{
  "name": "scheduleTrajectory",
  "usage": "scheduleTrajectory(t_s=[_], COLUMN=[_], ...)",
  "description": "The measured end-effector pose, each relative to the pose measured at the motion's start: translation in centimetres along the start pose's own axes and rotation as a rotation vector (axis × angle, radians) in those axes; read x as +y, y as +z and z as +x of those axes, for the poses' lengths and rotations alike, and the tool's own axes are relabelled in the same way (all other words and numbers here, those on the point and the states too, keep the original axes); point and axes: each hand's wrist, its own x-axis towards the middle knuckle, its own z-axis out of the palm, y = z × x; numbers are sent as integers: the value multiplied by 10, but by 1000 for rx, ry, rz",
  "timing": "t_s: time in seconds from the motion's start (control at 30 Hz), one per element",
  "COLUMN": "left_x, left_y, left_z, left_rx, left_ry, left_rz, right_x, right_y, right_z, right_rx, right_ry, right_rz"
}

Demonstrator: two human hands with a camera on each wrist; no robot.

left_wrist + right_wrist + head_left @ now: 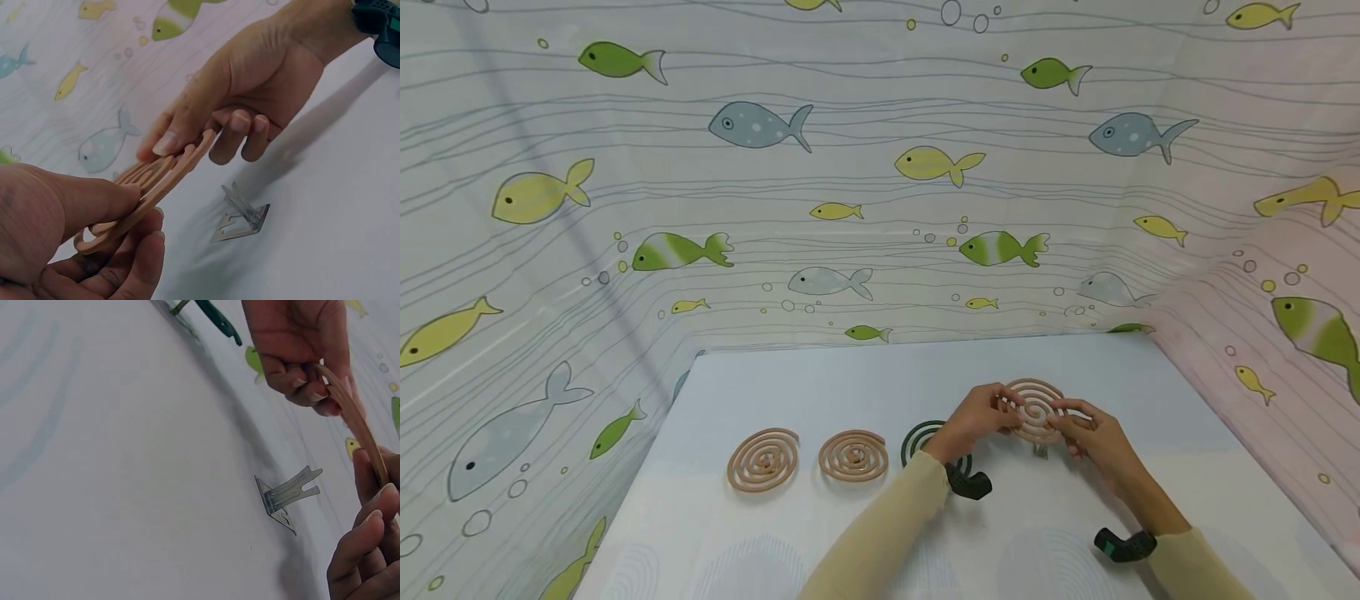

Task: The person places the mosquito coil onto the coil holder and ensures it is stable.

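A brown mosquito coil [1033, 408] is held up off the table between both hands. My left hand [973, 417] pinches its left edge, thumb on one face and fingers behind. At the opposite edge, my right hand [1097, 437] grips it between thumb and fingers. Below the coil, apart from it, a small metal coil stand [240, 215] rests on the table with its forked prong sticking up. A dark green mosquito coil [912, 442] stands left of it, partly hidden by my left hand and wrist.
Two more brown coils, one at far left [763, 461] and one beside it [853, 456], stand in a row with the green one. The white table [715, 533] meets fish-printed walls [850, 192] at the back and sides. Dark devices sit on both wrists.
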Motion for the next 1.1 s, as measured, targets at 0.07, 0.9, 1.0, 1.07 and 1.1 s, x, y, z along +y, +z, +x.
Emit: scheduleTrajectory(t_s=[0.07,0.9,1.0,1.07,1.1], left_x=[0,-2,-3,-4,-5], left_y=[1,17,19,20,20], left_z=[-1,-9,-11,-11,-12], left_rx=[1,-8,5,13,14], left_ry=[-3,-6,-21,-22,-22], left_rz=[1,-16,-23,-21,-18], right_x=[0,4,3,4,4], right_y=[0,-6,-6,-6,-6], right_z=[-2,-19,-20,-21,-21], right_rx=[5,8,10,6,4], right_ry=[5,41,56,61,62], right_rz=[-2,-17,-9,-14,-19])
